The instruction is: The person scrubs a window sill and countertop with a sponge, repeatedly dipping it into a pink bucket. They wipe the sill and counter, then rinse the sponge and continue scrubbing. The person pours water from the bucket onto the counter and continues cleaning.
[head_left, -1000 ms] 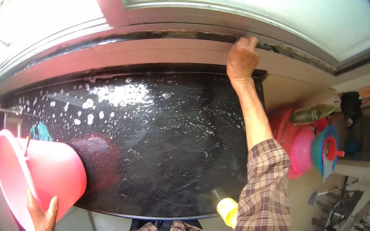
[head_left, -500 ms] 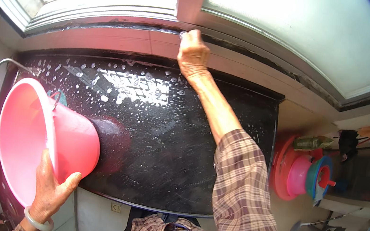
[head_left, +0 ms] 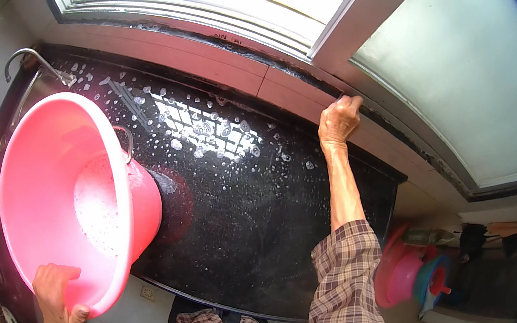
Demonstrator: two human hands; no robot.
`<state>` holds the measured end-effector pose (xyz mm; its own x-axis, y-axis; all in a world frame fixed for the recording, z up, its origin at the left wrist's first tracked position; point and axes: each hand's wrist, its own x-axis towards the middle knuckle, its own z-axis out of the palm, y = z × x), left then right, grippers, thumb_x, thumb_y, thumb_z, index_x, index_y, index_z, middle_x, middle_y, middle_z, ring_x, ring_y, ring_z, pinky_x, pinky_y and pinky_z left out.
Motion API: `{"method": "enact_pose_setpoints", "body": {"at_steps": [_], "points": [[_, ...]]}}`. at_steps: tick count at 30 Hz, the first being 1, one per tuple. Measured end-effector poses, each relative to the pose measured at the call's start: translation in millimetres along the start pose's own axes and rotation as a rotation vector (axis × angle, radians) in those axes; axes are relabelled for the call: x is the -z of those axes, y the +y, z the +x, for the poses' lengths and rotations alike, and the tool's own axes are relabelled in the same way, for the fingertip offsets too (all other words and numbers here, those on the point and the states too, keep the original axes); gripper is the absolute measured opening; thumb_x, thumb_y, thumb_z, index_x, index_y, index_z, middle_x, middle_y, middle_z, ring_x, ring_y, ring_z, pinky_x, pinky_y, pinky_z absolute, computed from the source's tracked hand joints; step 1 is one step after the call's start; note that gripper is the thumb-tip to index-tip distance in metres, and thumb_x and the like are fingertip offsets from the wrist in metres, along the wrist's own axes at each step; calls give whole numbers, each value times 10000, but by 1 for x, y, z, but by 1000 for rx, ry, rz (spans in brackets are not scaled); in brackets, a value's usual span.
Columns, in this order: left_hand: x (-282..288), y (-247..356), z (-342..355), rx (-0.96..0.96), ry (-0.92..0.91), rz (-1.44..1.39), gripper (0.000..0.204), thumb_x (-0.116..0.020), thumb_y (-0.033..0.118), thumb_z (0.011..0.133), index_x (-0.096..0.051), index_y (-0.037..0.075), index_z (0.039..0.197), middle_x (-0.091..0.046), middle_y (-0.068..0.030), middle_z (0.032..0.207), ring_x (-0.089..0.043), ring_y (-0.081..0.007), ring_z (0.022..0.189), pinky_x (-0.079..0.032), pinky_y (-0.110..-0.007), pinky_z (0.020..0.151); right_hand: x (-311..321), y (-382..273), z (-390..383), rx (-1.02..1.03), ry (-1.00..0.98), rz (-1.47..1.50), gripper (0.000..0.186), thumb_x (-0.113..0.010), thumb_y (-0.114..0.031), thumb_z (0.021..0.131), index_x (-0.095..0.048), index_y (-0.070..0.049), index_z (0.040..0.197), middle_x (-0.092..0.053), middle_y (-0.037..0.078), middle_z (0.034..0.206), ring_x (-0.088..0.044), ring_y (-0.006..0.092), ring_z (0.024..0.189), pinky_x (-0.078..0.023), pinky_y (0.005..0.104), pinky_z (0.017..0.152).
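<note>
A large pink bucket [head_left: 147,212] leans on its side at the left, its open mouth facing left and up, a wire handle on its far rim. My left hand [head_left: 56,295] grips its near rim, fingers over the inside and thumb outside. Far off, my right hand [head_left: 339,121] is closed in a fist against the dark ledge [head_left: 273,63] under the window. What its fingers hold, if anything, is hidden. Between the hands lies a black countertop [head_left: 249,227], wet and dotted with foam and soap bubbles toward the back.
A curved metal faucet [head_left: 34,54] stands at the left end, beside the bucket. The sliding window [head_left: 465,79] has a frosted pane on the right. Stacked red, pink and blue basins [head_left: 404,280] are past the counter's right edge.
My right hand has slid rightward along the window ledge. The bucket has tipped so more of its inside shows, and my left hand's fingers have come over its rim. The view has shifted.
</note>
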<state>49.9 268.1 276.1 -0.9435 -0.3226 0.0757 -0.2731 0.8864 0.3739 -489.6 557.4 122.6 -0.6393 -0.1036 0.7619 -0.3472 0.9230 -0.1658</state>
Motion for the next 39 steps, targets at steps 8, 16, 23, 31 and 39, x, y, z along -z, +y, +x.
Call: {"method": "enact_pose_setpoints", "body": {"at_steps": [8,16,23,31,39], "points": [[5,-4,3,-5,-60,26,758,-549,741,911,-681,-5,954,-651,-129,872,-618,-330,860,-444,-441,774,-16,-60,-2,238,-73,61,15,-650,-22,839,-651,-17,853,-567,166,962,-692,353,747,-587,448,652],[0,-10,5,-98,17,-19,688,-637,653,906,-702,-29,963,-707,-191,882,-681,-382,811,-509,-464,748,104,-152,15,426,-12,772,124,-669,-88,880,-742,-32,964,-680,136,851,-699,282,747,-581,400,677],[18,-11,-32,-135,133,-214,560,-666,523,935,-712,-34,904,-725,-179,827,-717,-350,770,-554,-418,693,246,-287,-18,572,-691,1262,173,-689,-67,935,-759,0,1078,-729,135,868,-691,180,685,-551,339,601],[34,-53,-23,-357,396,-473,252,-733,238,949,-700,-11,930,-723,-152,824,-718,-261,751,-566,-362,666,197,-451,-101,798,-1391,500,371,-683,-68,842,-716,34,1197,-735,257,1023,-722,312,983,-585,421,769],[44,-99,-4,-238,248,-494,89,-758,42,914,-707,-27,937,-713,-114,816,-694,-204,722,-542,-315,668,131,-453,-234,952,-1918,113,310,-669,-33,818,-703,42,1117,-726,208,917,-733,293,934,-595,422,746]]}}
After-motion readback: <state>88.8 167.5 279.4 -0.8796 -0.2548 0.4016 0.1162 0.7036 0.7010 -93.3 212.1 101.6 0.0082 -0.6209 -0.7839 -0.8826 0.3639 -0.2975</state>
